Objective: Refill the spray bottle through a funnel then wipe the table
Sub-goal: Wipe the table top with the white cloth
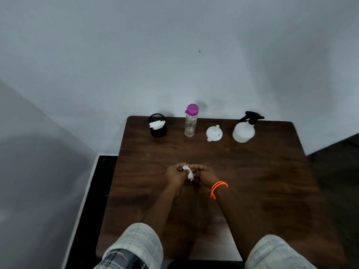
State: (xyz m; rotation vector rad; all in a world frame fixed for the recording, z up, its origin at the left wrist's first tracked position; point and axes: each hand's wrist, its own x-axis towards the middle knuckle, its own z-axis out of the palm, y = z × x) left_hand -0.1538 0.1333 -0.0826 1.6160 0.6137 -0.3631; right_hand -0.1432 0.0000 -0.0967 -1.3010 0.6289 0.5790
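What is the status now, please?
Both hands, left and right, pinch a tissue. Spray bottle capped; funnel beside it. Nothing blocking.

**Colours and patterns on the table**

- table (252, 171): dark brown wood grain, streaky
- spray bottle (243, 132): milky white body, black trigger head
- funnel (214, 133): white
- water bottle (190, 123): clear body, purple-magenta cap
- holder (157, 131): black, with white tissues (157, 124) in it
- crumpled tissue (188, 171) in the hands: white
- bracelet (218, 189) on right wrist: bright orange, two strands
- sleeves (141, 241): pale cream-white with a faint grey check; left cuff has a dark navy and white plaid
- wall (174, 45): flat grey-white
- floor (340, 152): dark, near black
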